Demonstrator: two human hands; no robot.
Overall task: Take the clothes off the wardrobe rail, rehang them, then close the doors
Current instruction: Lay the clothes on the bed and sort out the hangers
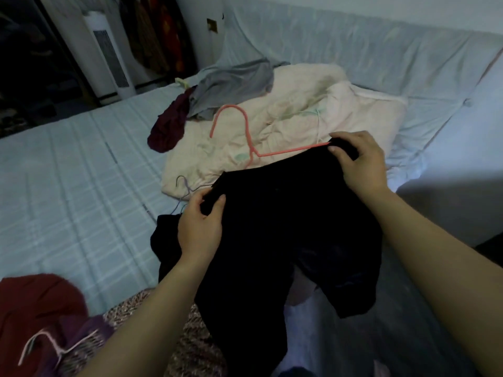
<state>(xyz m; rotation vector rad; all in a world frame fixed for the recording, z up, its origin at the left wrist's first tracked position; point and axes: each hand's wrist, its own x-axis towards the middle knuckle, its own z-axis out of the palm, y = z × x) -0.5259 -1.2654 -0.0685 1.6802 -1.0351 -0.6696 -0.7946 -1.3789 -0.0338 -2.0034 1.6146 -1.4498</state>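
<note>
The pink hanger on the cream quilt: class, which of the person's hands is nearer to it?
Right. The right hand grips the black garment at the pink hanger's arm tip. The left hand holds the garment's other corner, below the hanger and apart from it.

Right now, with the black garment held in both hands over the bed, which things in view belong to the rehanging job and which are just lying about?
Job:
- black garment, gripped by left hand and right hand
- pink hanger
- grey garment
- maroon garment
- red garment with pale hanger

Lying about:
- cream quilt
- bed sheet
- white tower unit
</note>
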